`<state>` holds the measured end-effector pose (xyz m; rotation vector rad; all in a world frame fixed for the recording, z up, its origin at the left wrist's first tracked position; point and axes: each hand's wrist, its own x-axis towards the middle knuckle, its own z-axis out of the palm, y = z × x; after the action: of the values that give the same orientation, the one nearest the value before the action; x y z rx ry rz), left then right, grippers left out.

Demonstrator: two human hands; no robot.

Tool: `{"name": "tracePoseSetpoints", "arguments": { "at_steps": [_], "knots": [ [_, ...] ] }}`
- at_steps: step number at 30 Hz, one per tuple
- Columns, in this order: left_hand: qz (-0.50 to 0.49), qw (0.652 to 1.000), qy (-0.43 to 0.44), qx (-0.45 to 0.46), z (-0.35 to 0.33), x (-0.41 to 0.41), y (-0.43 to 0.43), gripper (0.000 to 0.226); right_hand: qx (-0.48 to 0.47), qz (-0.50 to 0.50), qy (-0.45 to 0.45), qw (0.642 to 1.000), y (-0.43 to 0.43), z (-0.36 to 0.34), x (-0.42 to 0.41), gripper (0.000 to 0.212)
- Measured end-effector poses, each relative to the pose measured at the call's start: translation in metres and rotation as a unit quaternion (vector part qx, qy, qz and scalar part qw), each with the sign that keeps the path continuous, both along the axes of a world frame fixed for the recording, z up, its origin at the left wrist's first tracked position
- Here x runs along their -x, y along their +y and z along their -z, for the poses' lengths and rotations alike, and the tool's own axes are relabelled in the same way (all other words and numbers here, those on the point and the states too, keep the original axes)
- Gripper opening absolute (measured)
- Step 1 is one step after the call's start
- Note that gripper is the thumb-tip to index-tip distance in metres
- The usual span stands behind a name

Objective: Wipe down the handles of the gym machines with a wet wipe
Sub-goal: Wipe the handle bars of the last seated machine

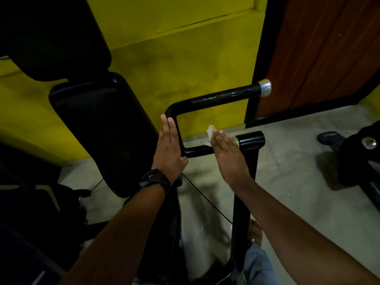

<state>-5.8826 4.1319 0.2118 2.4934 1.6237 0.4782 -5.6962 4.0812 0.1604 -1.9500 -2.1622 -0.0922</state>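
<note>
A black bent tube handle (pixel 218 97) of a gym machine runs from a silver end cap at the upper right, down a vertical stretch, to a lower horizontal bar. My left hand (pixel 169 147), with a black wristwatch, lies flat with fingers straight against the vertical stretch, its thumb under the bend. My right hand (pixel 227 153) rests flat over the lower bar, pressing a white wet wipe (pixel 210 133) onto it; the wipe sticks out past the fingertips. The bar under that hand is hidden.
Black padded seat and back cushions (pixel 102 128) stand close on the left. A black upright post (pixel 244 182) rises by my right forearm, with a thin cable crossing below. A yellow wall and a brown door (pixel 320 54) are behind. Another machine part (pixel 362 153) sits at the right.
</note>
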Motion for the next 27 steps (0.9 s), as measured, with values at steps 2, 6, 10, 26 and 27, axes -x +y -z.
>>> {"name": "tracePoseSetpoints", "arguments": {
  "at_steps": [2,6,10,26,27],
  "knots": [
    [0.0,1.0,0.003,0.002,0.0,0.001,-0.001,0.144,0.013,0.028,0.005,1.0,-0.003,0.003,0.003,0.088],
    [0.006,1.0,0.005,-0.001,-0.001,0.003,0.002,0.146,-0.005,0.025,-0.014,1.0,-0.004,0.001,0.005,0.086],
    [0.005,1.0,0.015,-0.015,-0.001,0.0,-0.001,0.144,0.012,0.041,0.022,0.999,0.002,-0.004,0.008,0.081],
    [-0.02,0.997,0.073,-0.028,0.0,0.003,0.001,0.139,0.017,0.012,0.002,1.0,0.004,-0.001,-0.012,0.058],
    [-0.023,0.996,0.082,-0.029,0.0,0.003,0.001,0.138,0.021,0.022,0.003,1.0,0.011,-0.005,-0.012,0.058]
  ]
}}
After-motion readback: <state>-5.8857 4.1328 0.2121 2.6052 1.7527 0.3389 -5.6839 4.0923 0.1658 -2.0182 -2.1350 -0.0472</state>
